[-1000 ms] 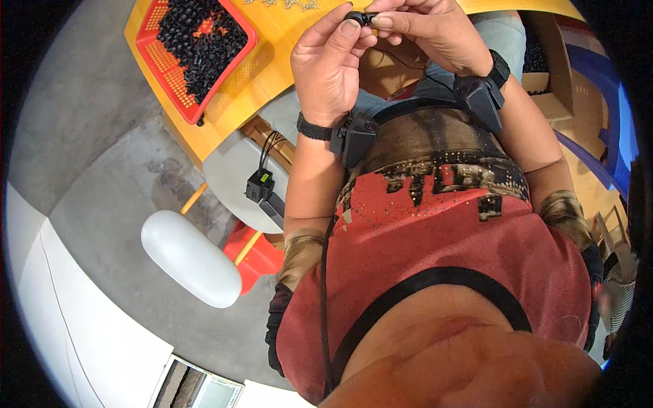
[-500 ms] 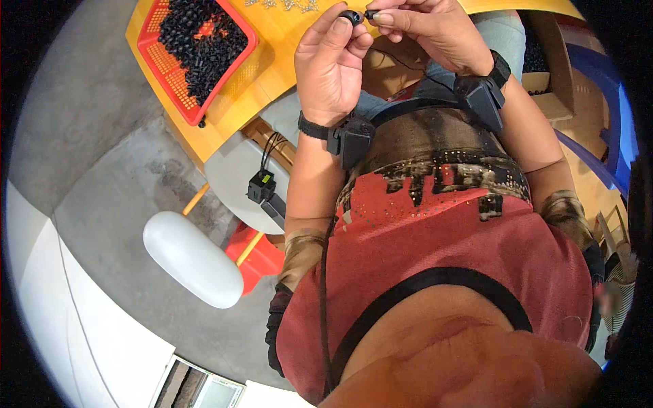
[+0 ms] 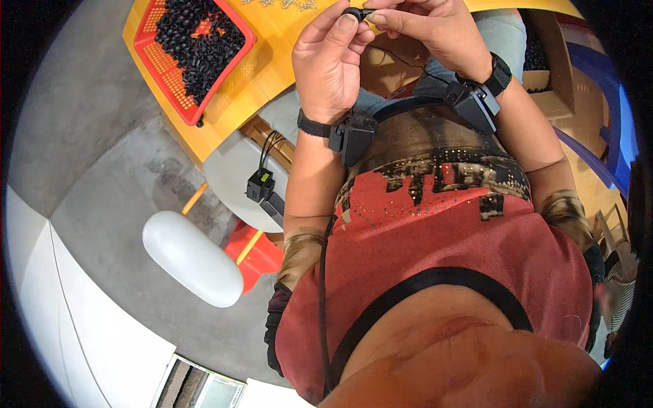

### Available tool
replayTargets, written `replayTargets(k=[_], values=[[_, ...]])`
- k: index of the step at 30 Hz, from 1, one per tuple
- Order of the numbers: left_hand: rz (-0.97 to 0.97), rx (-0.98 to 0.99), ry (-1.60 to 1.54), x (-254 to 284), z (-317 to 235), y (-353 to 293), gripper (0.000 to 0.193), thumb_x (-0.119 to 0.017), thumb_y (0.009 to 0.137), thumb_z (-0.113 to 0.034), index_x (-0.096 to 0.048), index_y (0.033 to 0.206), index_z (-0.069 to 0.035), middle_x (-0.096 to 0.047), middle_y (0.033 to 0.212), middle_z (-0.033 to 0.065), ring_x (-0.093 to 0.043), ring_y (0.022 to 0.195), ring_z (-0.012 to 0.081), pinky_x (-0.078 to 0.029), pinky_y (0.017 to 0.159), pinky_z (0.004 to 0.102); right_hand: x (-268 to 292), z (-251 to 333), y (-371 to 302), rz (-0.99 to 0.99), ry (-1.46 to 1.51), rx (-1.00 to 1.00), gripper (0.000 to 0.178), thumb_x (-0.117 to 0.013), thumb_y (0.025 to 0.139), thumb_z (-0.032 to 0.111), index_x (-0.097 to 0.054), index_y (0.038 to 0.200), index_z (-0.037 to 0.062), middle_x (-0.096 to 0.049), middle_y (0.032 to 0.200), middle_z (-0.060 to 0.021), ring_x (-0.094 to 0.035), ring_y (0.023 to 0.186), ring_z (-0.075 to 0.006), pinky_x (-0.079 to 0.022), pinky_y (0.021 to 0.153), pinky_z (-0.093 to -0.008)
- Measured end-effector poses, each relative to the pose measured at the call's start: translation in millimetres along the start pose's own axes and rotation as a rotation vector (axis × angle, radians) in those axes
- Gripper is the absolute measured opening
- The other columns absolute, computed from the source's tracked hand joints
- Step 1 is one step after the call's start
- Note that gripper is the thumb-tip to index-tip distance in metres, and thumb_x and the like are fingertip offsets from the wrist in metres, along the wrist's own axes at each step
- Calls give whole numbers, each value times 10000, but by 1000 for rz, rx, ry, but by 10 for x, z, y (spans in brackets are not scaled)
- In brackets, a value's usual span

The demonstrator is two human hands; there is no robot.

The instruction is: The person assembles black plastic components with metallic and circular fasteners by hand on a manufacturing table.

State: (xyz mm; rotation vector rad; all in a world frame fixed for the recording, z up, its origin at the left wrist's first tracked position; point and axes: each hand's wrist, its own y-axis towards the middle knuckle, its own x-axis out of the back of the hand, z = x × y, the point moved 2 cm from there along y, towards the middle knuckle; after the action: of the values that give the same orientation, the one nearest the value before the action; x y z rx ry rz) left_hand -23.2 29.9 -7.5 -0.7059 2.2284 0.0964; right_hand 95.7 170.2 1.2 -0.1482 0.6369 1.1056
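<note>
At the top of the view, my left hand (image 3: 330, 68) pinches a rounded black plastic piece (image 3: 353, 13) between thumb and fingers. My right hand (image 3: 445, 37) has its thumb and fingers closed on a smaller black peg-like piece (image 3: 368, 13). Both pieces meet end to end; how deep one sits in the other is hidden by the fingertips. To the left, a red-orange plastic basket (image 3: 249, 42) on the yellow table (image 3: 262, 80) holds many loose black parts (image 3: 197, 44), some round, some short and narrow.
Small silvery metal parts (image 3: 289, 3) lie on the table's far side. A cardboard box (image 3: 559, 68) with black parts stands at the right, beside a blue plastic frame (image 3: 609, 88). Left of me are a grey seat (image 3: 228, 163) with a black cabled device (image 3: 260, 185) and a pale rounded cushion (image 3: 194, 258).
The gap between the two black pieces has closed: my right hand has brought the small peg against the rounded piece. My left hand has shifted only slightly.
</note>
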Motion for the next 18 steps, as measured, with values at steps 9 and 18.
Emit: replayTargets(k=[9, 18], values=[[257, -142, 0, 221, 81, 186, 285, -663, 992, -8, -679, 1276, 2, -751, 1095, 127, -721, 933, 202, -595, 838, 302, -150, 97, -29, -140, -274, -70, 116, -736, 935, -3, -740, 1046, -34, -751, 925, -67, -689, 779, -99, -556, 696, -229], [31, -79, 127, 30, -67, -43, 285, -717, 948, 11, -694, 1232, 10, -755, 1065, 156, -739, 896, 224, -606, 796, 310, -131, 244, -49, -66, -488, -23, 115, -767, 907, -5, -736, 1012, -38, -729, 913, -66, -678, 798, -98, -530, 696, -232]])
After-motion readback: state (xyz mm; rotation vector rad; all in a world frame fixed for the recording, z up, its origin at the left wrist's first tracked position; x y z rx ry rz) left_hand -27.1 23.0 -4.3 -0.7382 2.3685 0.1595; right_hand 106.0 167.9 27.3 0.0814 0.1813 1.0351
